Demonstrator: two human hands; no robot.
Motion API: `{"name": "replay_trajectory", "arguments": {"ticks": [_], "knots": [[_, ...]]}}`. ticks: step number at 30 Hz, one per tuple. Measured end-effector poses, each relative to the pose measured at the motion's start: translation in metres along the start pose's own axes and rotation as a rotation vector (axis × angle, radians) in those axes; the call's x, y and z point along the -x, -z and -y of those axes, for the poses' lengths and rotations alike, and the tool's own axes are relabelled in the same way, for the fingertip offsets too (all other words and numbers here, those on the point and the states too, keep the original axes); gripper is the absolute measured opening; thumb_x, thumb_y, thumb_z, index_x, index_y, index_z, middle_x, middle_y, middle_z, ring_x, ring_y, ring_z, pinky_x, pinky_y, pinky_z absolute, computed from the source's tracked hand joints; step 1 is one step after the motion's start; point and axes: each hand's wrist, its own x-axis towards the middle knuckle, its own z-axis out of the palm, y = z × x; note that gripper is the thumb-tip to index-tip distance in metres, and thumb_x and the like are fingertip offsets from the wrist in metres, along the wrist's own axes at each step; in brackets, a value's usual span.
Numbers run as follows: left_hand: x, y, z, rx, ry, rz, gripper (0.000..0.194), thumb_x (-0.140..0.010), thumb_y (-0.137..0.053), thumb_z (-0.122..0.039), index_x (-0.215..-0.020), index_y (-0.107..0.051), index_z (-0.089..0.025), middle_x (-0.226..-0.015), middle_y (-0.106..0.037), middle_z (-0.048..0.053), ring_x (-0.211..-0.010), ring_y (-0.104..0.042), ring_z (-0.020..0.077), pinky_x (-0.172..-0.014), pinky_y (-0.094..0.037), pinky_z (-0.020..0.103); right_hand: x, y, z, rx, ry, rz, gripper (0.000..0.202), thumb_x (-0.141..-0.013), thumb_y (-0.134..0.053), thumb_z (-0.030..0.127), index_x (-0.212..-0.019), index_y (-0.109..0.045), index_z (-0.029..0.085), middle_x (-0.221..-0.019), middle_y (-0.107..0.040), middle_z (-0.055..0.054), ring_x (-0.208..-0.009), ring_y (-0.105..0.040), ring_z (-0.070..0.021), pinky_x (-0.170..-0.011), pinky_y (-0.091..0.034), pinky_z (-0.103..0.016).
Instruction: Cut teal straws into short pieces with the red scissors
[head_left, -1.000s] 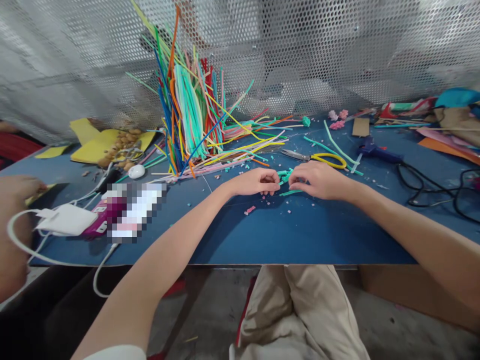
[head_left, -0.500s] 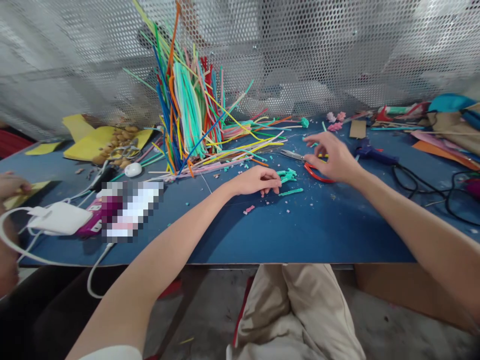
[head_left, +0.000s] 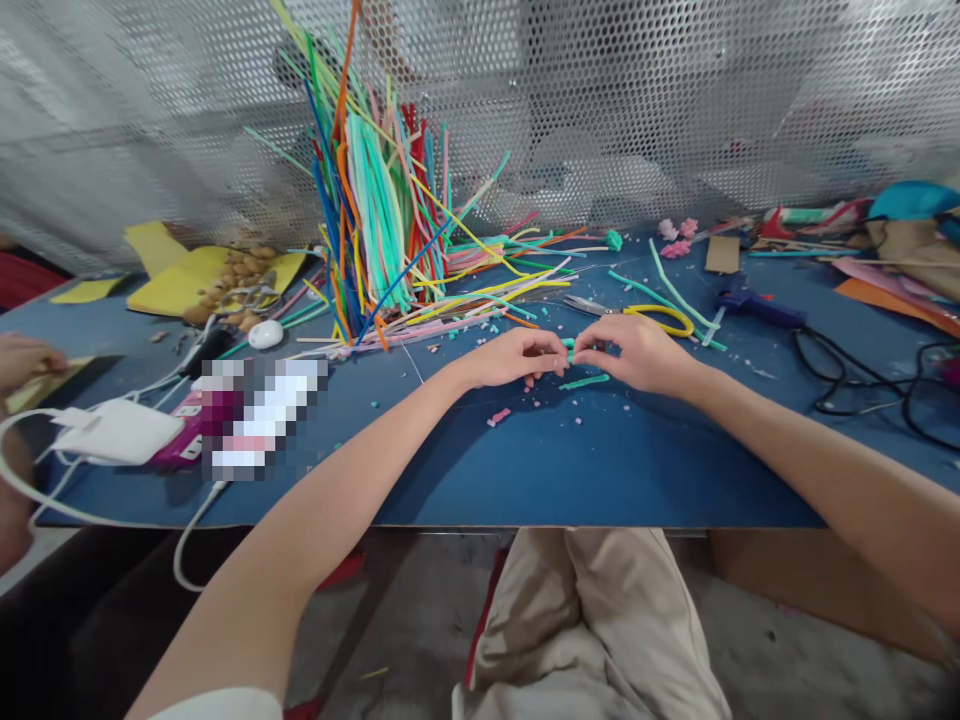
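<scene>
Near the middle of the blue table, my left hand (head_left: 517, 358) pinches a small teal piece of bent pipe cleaner (head_left: 569, 345). My right hand (head_left: 637, 352) has its thumb and fingertips closed on the same piece from the other side, so most of it is hidden. A short straight teal pipe cleaner length (head_left: 585, 382) lies just below the fingertips. Behind my right hand rest scissors (head_left: 592, 308), one yellow handle loop showing. Longer teal pipe cleaners (head_left: 679, 285) lie loose beyond them.
A tall bundle of coloured pipe cleaners (head_left: 375, 220) stands at the back against a perforated metal screen (head_left: 637, 100). To the right is a blue glue gun (head_left: 761, 303) with a black cord. A charger (head_left: 124, 435) and another person's hand (head_left: 30, 365) are at left.
My right hand has come left and down from above the scissors to meet my left hand at the teal piece. My left hand has hardly moved.
</scene>
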Motion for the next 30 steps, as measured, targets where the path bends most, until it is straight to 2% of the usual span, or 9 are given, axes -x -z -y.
{"name": "replay_trajectory", "arguments": {"ticks": [4, 6, 10, 13, 16, 20, 24, 30], "knots": [[0.0, 0.0, 0.0, -0.003, -0.012, -0.001, 0.036, -0.092, -0.068, -0.052, -0.104, -0.069, -0.018, -0.098, -0.071, 0.004, -0.069, -0.056, 0.0094, -0.062, -0.052, 0.024, 0.002, -0.001, 0.005, -0.221, -0.145, 0.027, 0.027, -0.095, -0.065, 0.046, -0.091, -0.075, 0.021, -0.084, -0.075, -0.004, -0.073, -0.064, -0.0177, -0.073, -0.048, -0.033], [0.0, 0.001, -0.002, -0.024, -0.006, 0.01, 0.036, -0.092, -0.067, -0.052, -0.104, -0.07, -0.018, -0.097, -0.072, 0.005, -0.07, -0.057, 0.0099, -0.063, -0.052, 0.025, 0.002, 0.0, 0.006, -0.245, -0.153, 0.042, 0.027, -0.095, -0.065, 0.046, -0.092, -0.075, 0.021, -0.084, -0.075, -0.004, -0.073, -0.064, -0.0176, -0.073, -0.048, -0.032], [0.003, 0.006, -0.008, -0.15, -0.025, 0.058, 0.032, -0.094, -0.066, -0.047, -0.1, -0.073, -0.017, -0.092, -0.073, 0.005, -0.073, -0.061, 0.0112, -0.067, -0.05, 0.026, 0.002, 0.005, 0.004, -0.105, -0.014, 0.099, 0.023, -0.098, -0.061, 0.038, -0.096, -0.075, 0.021, -0.088, -0.075, -0.006, -0.082, -0.065, -0.0202, -0.08, -0.046, -0.035], [0.006, 0.008, -0.012, -0.3, -0.1, 0.05, 0.023, -0.093, -0.068, -0.04, -0.098, -0.075, -0.018, -0.088, -0.073, 0.003, -0.074, -0.062, 0.0116, -0.072, -0.049, 0.027, 0.004, 0.007, 0.003, 0.057, 0.128, 0.111, 0.024, -0.1, -0.057, 0.035, -0.096, -0.075, 0.019, -0.086, -0.074, -0.008, -0.084, -0.061, -0.0221, -0.082, -0.042, -0.037], [0.008, 0.007, -0.014, -0.427, -0.156, 0.041, 0.016, -0.093, -0.067, -0.031, -0.098, -0.075, -0.019, -0.088, -0.073, 0.002, -0.073, -0.063, 0.0111, -0.074, -0.048, 0.026, 0.005, 0.007, 0.003, 0.139, 0.209, 0.119, 0.025, -0.101, -0.056, 0.034, -0.093, -0.074, 0.019, -0.082, -0.074, -0.007, -0.081, -0.059, -0.022, -0.08, -0.039, -0.037], [0.007, 0.004, -0.014, -0.534, -0.207, 0.033, 0.012, -0.091, -0.067, -0.024, -0.098, -0.075, -0.018, -0.088, -0.071, 0.002, -0.072, -0.062, 0.0104, -0.073, -0.047, 0.025, 0.005, 0.003, 0.005, 0.162, 0.241, 0.134, 0.024, -0.1, -0.06, 0.036, -0.09, -0.073, 0.019, -0.079, -0.073, -0.006, -0.08, -0.058, -0.0214, -0.081, -0.037, -0.037], [0.006, 0.002, -0.013, -0.599, -0.264, 0.029, 0.012, -0.089, -0.071, -0.026, -0.096, -0.075, -0.018, -0.091, -0.068, 0.003, -0.071, -0.059, 0.0101, -0.073, -0.047, 0.025, 0.005, -0.001, 0.005, 0.168, 0.249, 0.141, 0.023, -0.101, -0.06, 0.036, -0.09, -0.071, 0.019, -0.076, -0.072, -0.004, -0.078, -0.057, -0.0202, -0.081, -0.036, -0.037], [0.004, -0.001, -0.01, -0.633, -0.278, 0.022, 0.01, -0.09, -0.069, -0.025, -0.095, -0.075, -0.018, -0.086, -0.066, 0.002, -0.07, -0.058, 0.0101, -0.071, -0.045, 0.025, 0.006, 0.0, 0.003, 0.172, 0.292, 0.168, 0.021, -0.101, -0.059, 0.034, -0.093, -0.072, 0.019, -0.075, -0.071, -0.003, -0.078, -0.057, -0.02, -0.082, -0.035, -0.037]]}}
